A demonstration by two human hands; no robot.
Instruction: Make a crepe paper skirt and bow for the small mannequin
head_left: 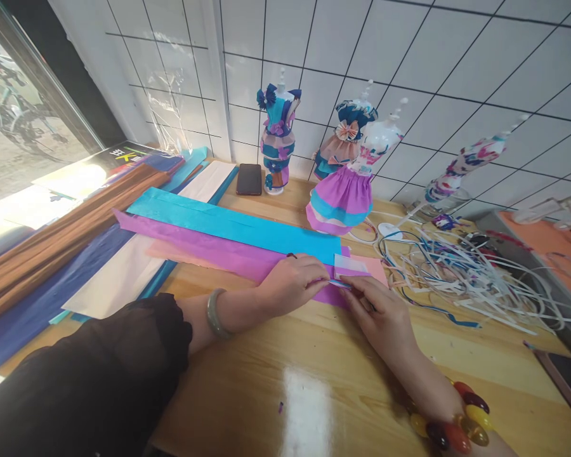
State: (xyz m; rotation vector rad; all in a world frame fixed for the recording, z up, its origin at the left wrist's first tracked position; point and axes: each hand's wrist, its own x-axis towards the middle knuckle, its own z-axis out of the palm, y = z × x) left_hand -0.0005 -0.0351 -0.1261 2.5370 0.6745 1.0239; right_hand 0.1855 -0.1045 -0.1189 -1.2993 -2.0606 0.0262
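Note:
My left hand point(290, 284) and my right hand point(380, 312) are close together over the paper, each pinching with thumb and fingers. Between their fingertips runs a thin bluish strip point(339, 284), mostly covered by the fingers. Beneath the hands lies a long purple paper strip point(209, 249). A bright blue paper strip point(247, 228) overlaps it on the far side. Just beyond my fingertips a small translucent whitish piece point(352, 264) rests on the paper. Peach paper point(377, 269) shows at the right end of the stack.
Small dress-form mannequins in paper outfits, one in a tiered skirt point(340, 202), stand along the tiled wall. A tangled heap of thin strips point(466, 273) lies right. Brown paper point(76, 231) and navy paper point(80, 282) lie left. A black phone point(249, 179) sits behind.

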